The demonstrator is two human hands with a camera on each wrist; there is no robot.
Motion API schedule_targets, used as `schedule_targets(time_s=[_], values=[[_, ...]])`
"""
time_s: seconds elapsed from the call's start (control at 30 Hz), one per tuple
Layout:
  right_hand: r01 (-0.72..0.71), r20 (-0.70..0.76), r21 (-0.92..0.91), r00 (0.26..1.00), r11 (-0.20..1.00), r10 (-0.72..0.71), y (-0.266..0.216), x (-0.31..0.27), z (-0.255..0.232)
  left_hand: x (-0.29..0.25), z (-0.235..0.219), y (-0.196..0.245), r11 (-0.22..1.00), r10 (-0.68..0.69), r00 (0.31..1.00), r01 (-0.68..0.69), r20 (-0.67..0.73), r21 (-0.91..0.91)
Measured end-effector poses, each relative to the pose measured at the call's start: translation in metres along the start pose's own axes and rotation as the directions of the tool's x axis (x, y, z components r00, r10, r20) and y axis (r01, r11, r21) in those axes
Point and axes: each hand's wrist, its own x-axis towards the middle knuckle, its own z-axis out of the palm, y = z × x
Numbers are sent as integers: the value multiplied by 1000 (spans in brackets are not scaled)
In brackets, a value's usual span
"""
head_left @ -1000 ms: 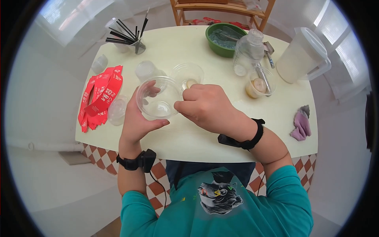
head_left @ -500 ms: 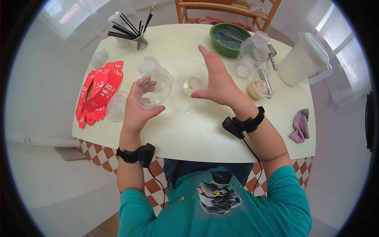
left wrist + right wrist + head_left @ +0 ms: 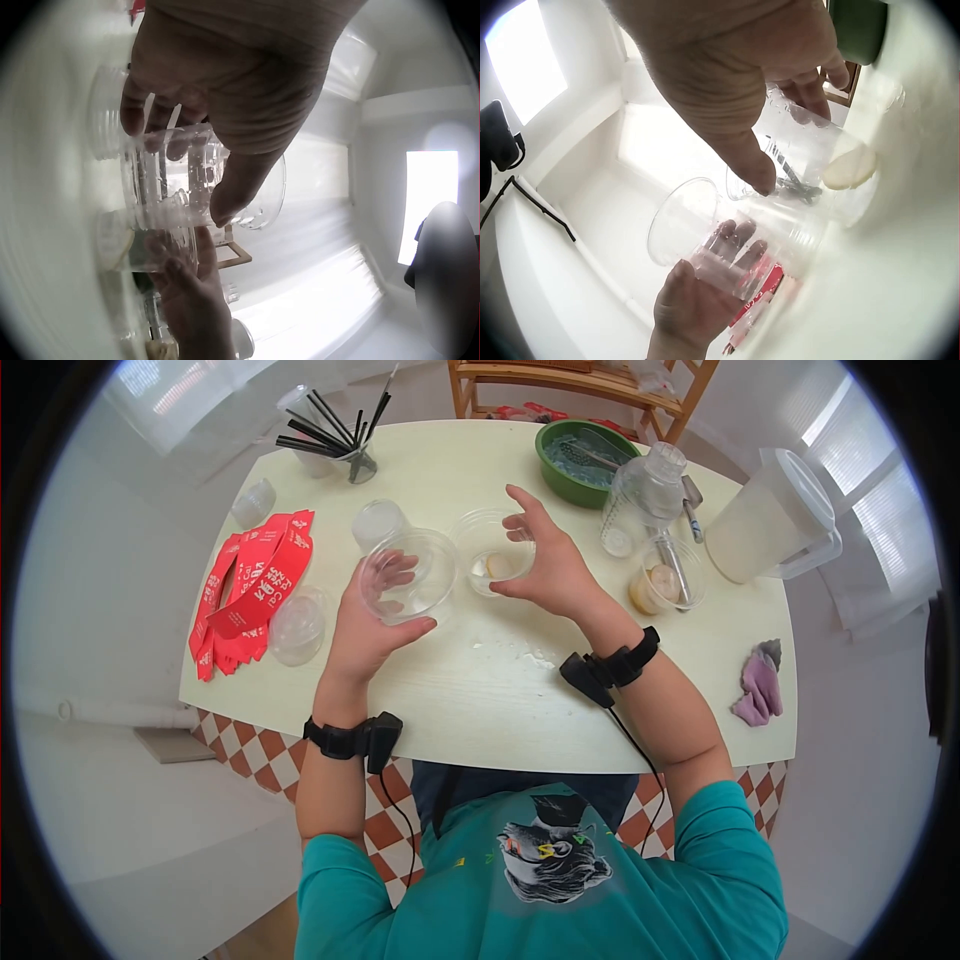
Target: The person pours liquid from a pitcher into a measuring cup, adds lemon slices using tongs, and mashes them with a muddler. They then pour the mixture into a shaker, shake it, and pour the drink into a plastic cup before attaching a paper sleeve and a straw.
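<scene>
Brt; wrist-view glare, dark edges w/ distortion

Drink-preparation area in a white-walled room (image 3: pixel 90 620); whether it belongs to a home or a shop cannot be told. Beverage service is indicated by clear plastic cups (image 3: pixel 379 523), black straws (image 3: pixel 322 438), red printed strips (image 3: pixel 262 585) and a lidded pitcher (image 3: pixel 762 525) on a pale table (image 3: pixel 490 720). A wooden rack (image 3: pixel 590 377) and red-and-white checkered floor (image 3: pixel 268 762) lend a domestic character.
</scene>
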Motion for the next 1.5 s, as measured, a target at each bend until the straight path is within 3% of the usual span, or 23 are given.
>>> schedule_targets(time_s=[0.27, 0.57, 0.73, 1.17, 1.23, 1.37, 1.5], values=[[-93, -107, -97, 991, 991, 82, 7, 6, -15, 10, 17, 0, 999, -22, 999, 21, 49, 25], [-50, -241, -148, 970, 988, 13, 22, 10, -25, 33, 36, -14, 1000, 11, 988, -9, 151, -16], [31, -395, -164, 914, 986, -95, 5, 8, -32, 41, 42, -13, 999, 34, 986, -31, 161, -24], [55, -365, -232, 920, 971, -139, 18, 11, -29, 45, 40, -27, 999, 38, 985, -36, 168, -17], [-14, -349, -199, 935, 980, -58, 19, 12, -28, 43, 40, -28, 997, 71, 981, -76, 178, 20], [-72, -299, -168, 954, 983, 19, 28, 13, -22, 32, 33, 0, 991, 70, 986, -87, 154, 104], [-77, -276, -157, 961, 985, 31, 35, 12, -17, 23, 8, 36, 974, 204, 979, -204, 16, 101]])
